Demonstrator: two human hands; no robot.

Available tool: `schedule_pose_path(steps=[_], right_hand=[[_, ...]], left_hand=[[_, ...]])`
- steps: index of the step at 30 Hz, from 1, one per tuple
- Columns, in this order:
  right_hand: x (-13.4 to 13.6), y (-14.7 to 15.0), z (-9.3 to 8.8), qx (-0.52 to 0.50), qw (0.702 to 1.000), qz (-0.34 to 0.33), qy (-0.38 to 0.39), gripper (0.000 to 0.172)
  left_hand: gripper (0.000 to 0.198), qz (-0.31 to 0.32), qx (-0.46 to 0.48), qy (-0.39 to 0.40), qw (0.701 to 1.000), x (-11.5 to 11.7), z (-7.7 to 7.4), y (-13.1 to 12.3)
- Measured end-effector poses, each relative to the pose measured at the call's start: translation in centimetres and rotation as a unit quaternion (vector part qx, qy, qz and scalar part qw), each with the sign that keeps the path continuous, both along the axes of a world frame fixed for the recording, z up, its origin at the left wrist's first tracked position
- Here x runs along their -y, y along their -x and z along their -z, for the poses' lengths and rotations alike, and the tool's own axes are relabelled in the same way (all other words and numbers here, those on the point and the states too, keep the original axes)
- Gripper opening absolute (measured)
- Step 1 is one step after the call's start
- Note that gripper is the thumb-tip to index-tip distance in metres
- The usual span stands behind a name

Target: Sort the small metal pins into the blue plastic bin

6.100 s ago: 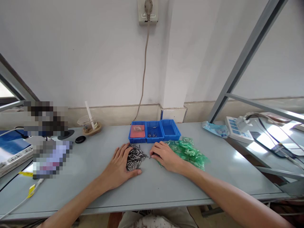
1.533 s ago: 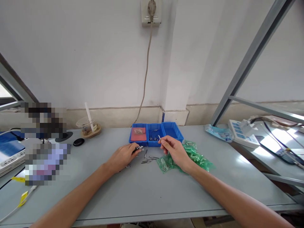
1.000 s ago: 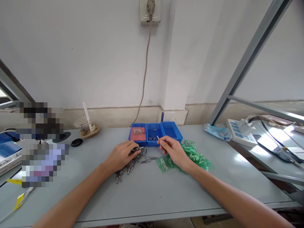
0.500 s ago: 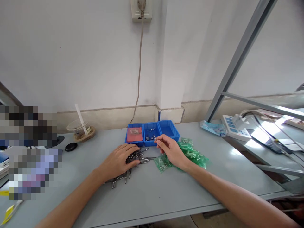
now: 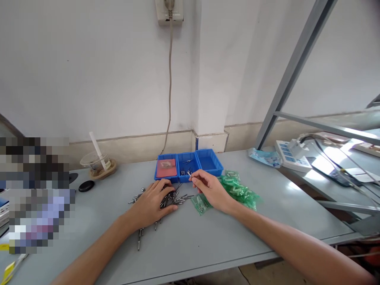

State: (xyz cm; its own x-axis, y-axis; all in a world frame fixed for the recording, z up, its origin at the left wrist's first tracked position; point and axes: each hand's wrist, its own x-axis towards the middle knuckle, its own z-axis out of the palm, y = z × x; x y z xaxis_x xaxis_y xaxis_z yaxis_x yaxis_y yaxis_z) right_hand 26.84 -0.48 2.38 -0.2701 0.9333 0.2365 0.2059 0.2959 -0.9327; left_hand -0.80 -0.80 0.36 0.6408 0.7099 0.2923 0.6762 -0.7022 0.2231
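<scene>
My left hand (image 5: 152,201) lies palm down over a loose pile of slim metal pins (image 5: 179,198), its fingers spread; part of the pile is hidden beneath it. My right hand (image 5: 211,190) pinches one small metal pin (image 5: 189,174) between thumb and fingertips at the front edge of the middle blue bin (image 5: 190,157). Several pins stand or lie inside that bin. Just under the right hand is a small green bag (image 5: 199,205) with metal pieces in it, beside a heap of green plastic bags (image 5: 239,192).
The left blue bin (image 5: 155,174) holds a red packet (image 5: 166,171); the right blue bin (image 5: 210,161) adjoins the middle one. A lidded cup (image 5: 96,162) and a black oval object (image 5: 86,186) lie left. A power strip (image 5: 292,156) and blue wrapper (image 5: 265,157) are at right.
My left hand has spread over the pile, and more pins now show to its left. My right hand stays by the middle bin, still pinching the pin. The whole view has shifted slightly.
</scene>
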Motion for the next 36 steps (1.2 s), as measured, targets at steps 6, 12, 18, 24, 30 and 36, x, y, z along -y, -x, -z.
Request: schedule_pose_path(steps=[6,12,18,24,30,36], right_hand=[[-0.1,-0.2,0.3,0.066,0.994,0.025,-0.084,0.021],[-0.1,-0.4,0.5,0.124,0.979,0.050,-0.151,0.017],[-0.1,-0.2,0.7,0.141,0.978,0.033,-0.151,0.016],[-0.1,-0.1,0.8,0.144,0.975,0.026,-0.167,0.016],[-0.1,0.0,0.7,0.149,0.974,0.018,-0.172,0.017],[-0.4,0.0,0.6,0.137,0.977,0.064,-0.147,0.018]], left_hand=[[0.042,0.017,0.006,-0.007,1.000,-0.2,-0.1,0.0],[0.052,0.000,-0.004,0.011,1.000,0.0,-0.2,0.1],[0.066,0.030,-0.010,0.008,0.999,0.3,-0.5,-0.2],[0.067,0.066,-0.031,0.017,0.997,0.7,-0.8,-0.7],[0.036,0.048,0.003,0.002,0.999,0.5,-0.8,-0.9],[0.048,0.101,-0.009,0.031,0.994,1.0,-1.4,-1.6]])
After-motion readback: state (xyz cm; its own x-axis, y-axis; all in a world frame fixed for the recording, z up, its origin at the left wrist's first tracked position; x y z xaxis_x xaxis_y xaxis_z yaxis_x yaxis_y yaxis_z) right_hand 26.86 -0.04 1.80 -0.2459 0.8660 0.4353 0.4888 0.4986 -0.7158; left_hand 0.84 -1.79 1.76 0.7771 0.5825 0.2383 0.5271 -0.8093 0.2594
